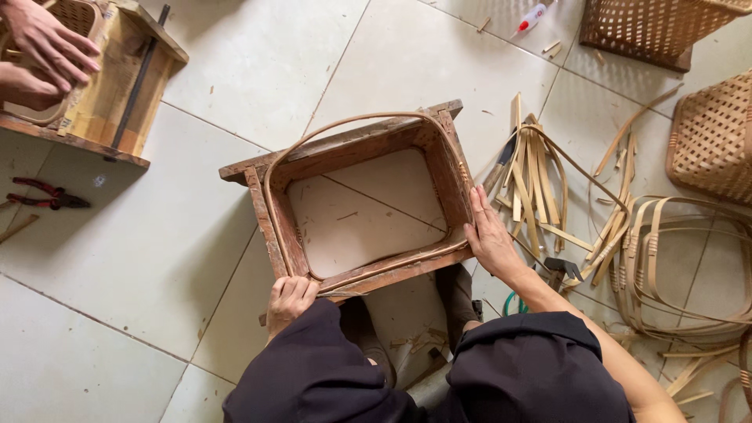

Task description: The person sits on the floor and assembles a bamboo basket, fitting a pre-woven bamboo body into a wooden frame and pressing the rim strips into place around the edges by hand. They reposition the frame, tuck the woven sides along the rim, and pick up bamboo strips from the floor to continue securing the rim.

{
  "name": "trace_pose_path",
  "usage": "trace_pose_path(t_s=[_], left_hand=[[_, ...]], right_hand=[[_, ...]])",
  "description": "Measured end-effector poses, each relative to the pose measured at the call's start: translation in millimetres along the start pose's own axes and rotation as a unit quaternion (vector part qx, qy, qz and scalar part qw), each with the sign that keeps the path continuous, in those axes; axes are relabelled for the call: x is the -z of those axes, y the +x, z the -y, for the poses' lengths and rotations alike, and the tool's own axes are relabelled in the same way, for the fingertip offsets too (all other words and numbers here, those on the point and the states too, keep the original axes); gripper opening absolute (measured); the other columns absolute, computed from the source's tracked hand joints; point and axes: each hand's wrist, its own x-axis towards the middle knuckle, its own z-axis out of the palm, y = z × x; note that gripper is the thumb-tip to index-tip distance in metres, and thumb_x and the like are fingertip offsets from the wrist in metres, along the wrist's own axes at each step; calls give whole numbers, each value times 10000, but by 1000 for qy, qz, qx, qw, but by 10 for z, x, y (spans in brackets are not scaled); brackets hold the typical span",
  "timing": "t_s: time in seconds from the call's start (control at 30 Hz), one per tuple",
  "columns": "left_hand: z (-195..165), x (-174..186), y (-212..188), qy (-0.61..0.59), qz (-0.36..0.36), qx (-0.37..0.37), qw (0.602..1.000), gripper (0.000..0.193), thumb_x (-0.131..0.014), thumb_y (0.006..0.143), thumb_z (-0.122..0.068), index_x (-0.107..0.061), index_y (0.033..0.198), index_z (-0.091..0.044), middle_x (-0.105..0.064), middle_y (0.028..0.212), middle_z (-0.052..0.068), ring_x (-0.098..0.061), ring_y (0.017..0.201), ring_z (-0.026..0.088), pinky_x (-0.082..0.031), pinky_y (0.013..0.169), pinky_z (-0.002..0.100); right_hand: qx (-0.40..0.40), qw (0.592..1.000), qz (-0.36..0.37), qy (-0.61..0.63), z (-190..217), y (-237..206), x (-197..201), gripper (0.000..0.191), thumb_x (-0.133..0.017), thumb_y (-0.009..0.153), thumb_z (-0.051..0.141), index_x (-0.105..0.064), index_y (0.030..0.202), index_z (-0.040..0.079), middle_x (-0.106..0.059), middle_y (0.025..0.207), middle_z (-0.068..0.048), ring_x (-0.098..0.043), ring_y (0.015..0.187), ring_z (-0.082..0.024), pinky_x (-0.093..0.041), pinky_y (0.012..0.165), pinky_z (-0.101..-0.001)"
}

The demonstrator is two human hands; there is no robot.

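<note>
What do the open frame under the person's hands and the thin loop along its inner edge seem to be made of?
The frame looks like rough, unfinished wood: reddish-brown boards with worn, chipped edges. The loop seems to be a split bamboo or cane strip: pale tan, thin, smoothly bent. The left hand and right hand press on the frame's near edge.

The woven baskets [709,137] and a co-worker's hands [39,51] are cut off by the edges.

Wooden frames: you are looking at two, one open frame [356,200] under your hands, one [117,78] top left.
Woven baskets: you are seeing two [650,27] [713,137].
Pliers: one red-handled pair [43,194].
Hands: you are seeing four, your left [288,301], your right [489,235], another person's two [47,39] [23,88].
</note>
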Motion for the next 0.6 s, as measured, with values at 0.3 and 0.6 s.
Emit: trace_pose_path(t_s=[0.3,0.6], left_hand=[[175,-328,57,-54,-14,23,998,724,-890,339,-475,-675,909,-83,-641,905,98,-606,925,318,-442,880,486],[329,-385,3,-23,-2,-29,999,698,-891,582,-604,-646,951,-64,-614,969,71,-586,1005,273,-430,985,456]], right_hand=[[35,998,24,-52,-129,237,-85,758,-512,953,187,-154,1612,77,-145,1673,-237,-268,1509,-428,-332,1151,-461],[-65,971,68,-218,-101,329,-265,772,-484,936,311,-173,1616,117,-134,1724,-183,-685,1047,-414,-590,859,-456]])
